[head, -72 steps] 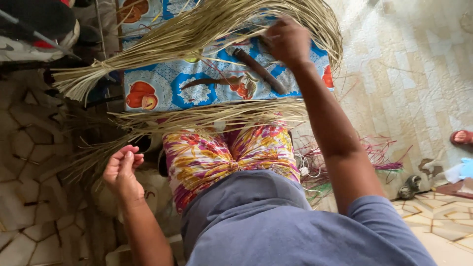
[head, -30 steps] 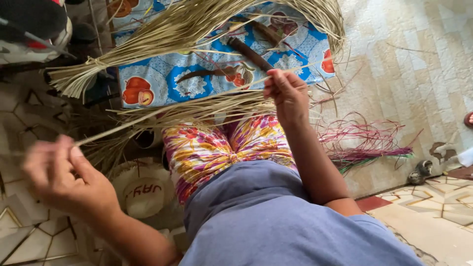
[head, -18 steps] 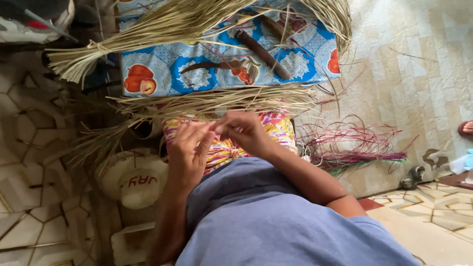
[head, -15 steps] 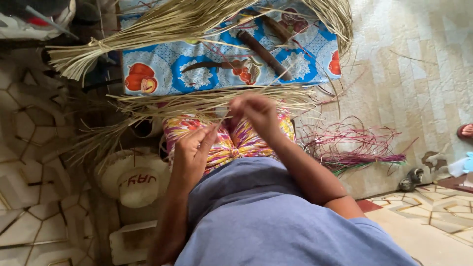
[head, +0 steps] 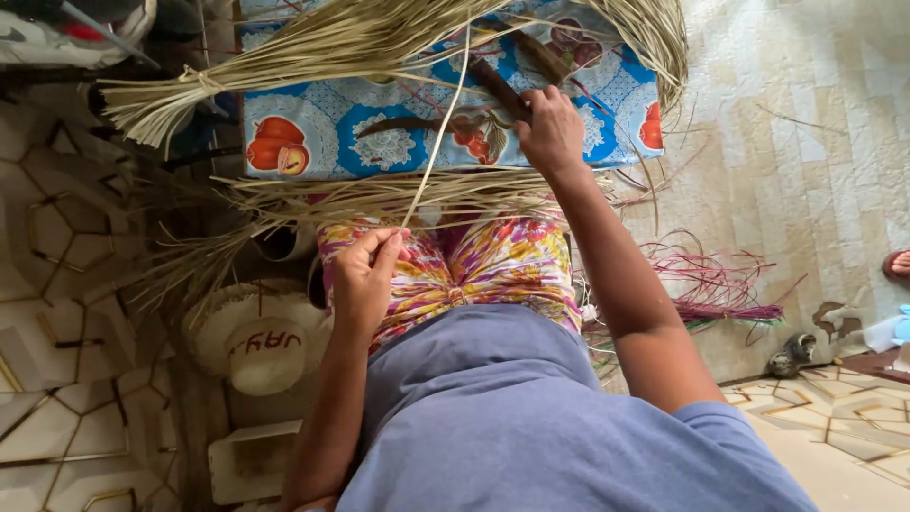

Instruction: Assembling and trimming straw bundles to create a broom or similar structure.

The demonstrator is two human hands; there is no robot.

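Left hand: the left hand [head: 365, 275] rests over the lap, thumb and fingertips pinching the lower end of a single pale straw strand [head: 438, 133].
Strand: it runs taut from that pinch up and away, across the bundle on the lap [head: 379, 194] toward the tied straw bundle [head: 313, 47] at the top.
Right hand: the right hand [head: 550, 128] is stretched forward, fingers curled shut around a dark stick-like tool [head: 498, 85] on the blue fruit-print cloth [head: 379, 142].
Nearby: dyed pink and purple strands [head: 711, 294] lie on the floor to the right; a woven hat [head: 251, 337] sits to the left.
Doing it well: I judge an even pinch near the strand's end keeps it straight and free of its neighbours.
Caution: a sharp tug would likely kink or split the dry fibre.
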